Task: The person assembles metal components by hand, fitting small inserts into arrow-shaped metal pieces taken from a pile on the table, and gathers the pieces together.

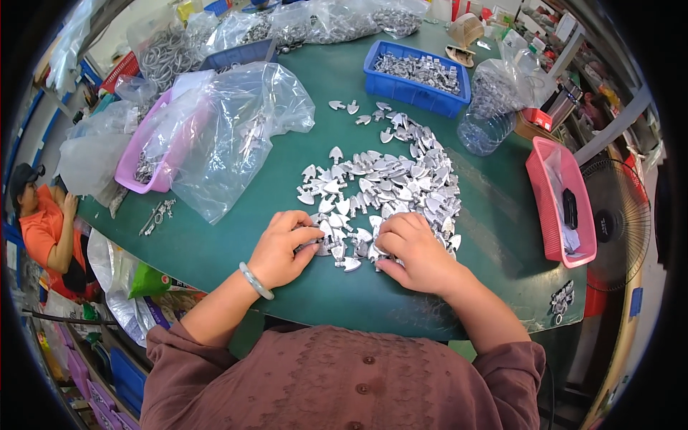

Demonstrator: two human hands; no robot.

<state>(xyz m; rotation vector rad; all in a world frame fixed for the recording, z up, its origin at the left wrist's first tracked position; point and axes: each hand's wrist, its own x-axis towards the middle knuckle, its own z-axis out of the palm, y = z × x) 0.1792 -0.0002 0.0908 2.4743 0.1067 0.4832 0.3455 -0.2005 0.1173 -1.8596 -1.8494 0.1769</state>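
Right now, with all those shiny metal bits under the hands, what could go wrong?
The left hand and right hand work at the near side of the pile of metal pieces. The pieces look pointed, so fingers might get pricked. Some lie close to the green table's near side, so a sweep could perhaps push them off.

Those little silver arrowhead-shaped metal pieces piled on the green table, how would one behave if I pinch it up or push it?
Each metal piece looks flat and rigid, so it would likely slide on the green table rather than roll. Lying flat, it may be fiddly to lift; both the left hand and right hand work with fingertips. Pushing the heap would probably scatter it.
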